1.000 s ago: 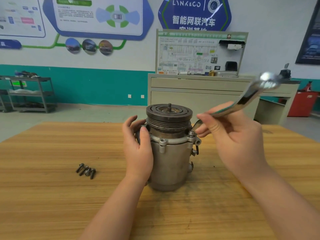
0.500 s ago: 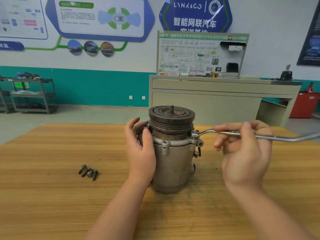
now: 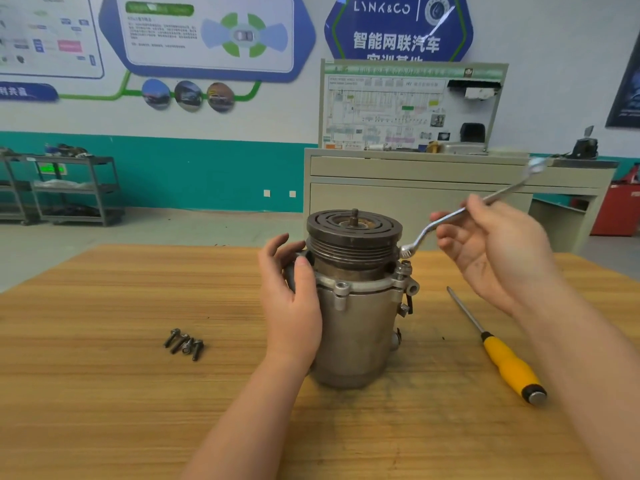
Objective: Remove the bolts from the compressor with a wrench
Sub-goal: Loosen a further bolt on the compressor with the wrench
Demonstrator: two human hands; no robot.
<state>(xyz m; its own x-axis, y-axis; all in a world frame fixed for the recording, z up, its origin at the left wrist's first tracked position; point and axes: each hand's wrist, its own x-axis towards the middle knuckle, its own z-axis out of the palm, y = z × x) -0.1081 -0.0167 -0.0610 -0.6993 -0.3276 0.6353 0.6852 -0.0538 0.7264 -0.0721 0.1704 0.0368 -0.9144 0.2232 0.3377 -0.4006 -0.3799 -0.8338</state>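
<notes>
The metal compressor (image 3: 353, 323) stands upright on the wooden table (image 3: 104, 393), its pulley on top. My left hand (image 3: 291, 299) wraps round the compressor's left side and steadies it. My right hand (image 3: 491, 251) pinches the shaft of a silver ring wrench (image 3: 464, 211). The wrench slants up to the right, and its lower ring end hangs just above a bolt (image 3: 403, 268) that sticks up from the flange on the compressor's right side. Several dark bolts (image 3: 184, 344) lie loose on the table to the left.
A yellow-handled screwdriver (image 3: 498, 358) lies on the table right of the compressor, under my right forearm. Beyond the table stand a grey cabinet (image 3: 415, 188) with a diagram board, a metal shelf cart (image 3: 72, 188) at the left and a red bin (image 3: 616, 209) at the right.
Half a second ago the wrench lay level with its ring on the flange bolt. Now it is lifted off the bolt and tilted upward. The screwdriver has come into view. My left hand has not moved.
</notes>
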